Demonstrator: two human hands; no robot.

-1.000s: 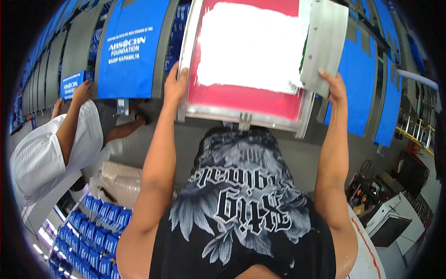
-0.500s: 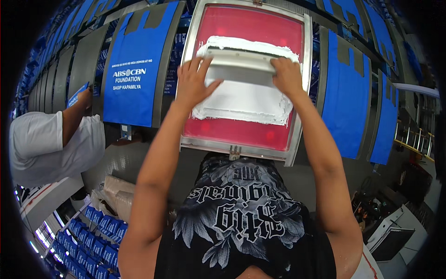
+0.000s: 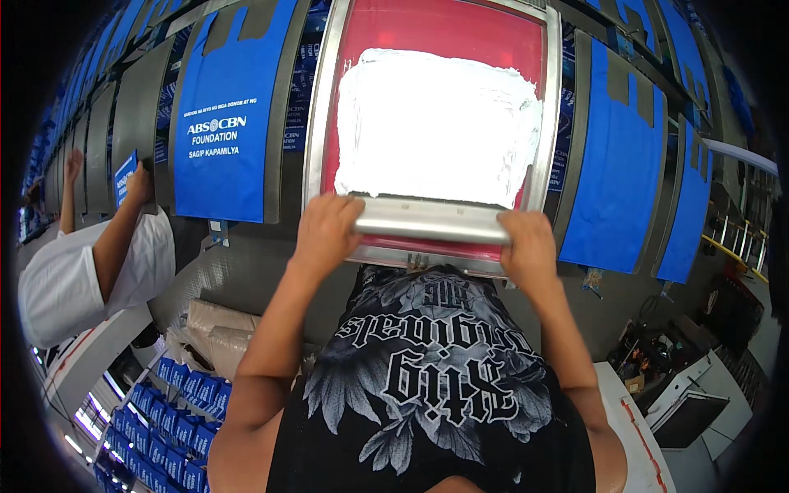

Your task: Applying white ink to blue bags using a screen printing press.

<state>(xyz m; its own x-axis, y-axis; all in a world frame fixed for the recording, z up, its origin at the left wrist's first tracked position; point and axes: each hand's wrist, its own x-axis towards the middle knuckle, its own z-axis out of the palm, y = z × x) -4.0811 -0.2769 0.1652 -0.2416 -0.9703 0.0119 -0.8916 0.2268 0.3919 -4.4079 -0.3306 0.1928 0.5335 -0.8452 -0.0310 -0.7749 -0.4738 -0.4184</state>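
My left hand point(image 3: 329, 228) is wrapped round the left end of a wide metal squeegee point(image 3: 431, 220), and my right hand point(image 3: 530, 244) grips its right end. The squeegee lies across the near part of a screen-printing frame point(image 3: 319, 123), whose rim is silver metal. Red mesh point(image 3: 444, 25) stretches inside the rim. Beyond the squeegee, a thick rectangle of white ink point(image 3: 436, 123) with ragged edges covers the middle of the mesh. Whatever lies under the screen is hidden.
Blue fabric pieces lie on grey boards to the left point(image 3: 222, 164) and right point(image 3: 612, 172) of the frame. At far left, a person in a white shirt point(image 3: 99, 271) holds a blue piece point(image 3: 126, 174). Several blue pieces fill a rack point(image 3: 168, 411) at lower left.
Both hands have drawn the squeegee from the screen's far part toward me, spreading white ink over the middle. My left fingers, spread before, are now closed. The co-worker's other hand has come into view.
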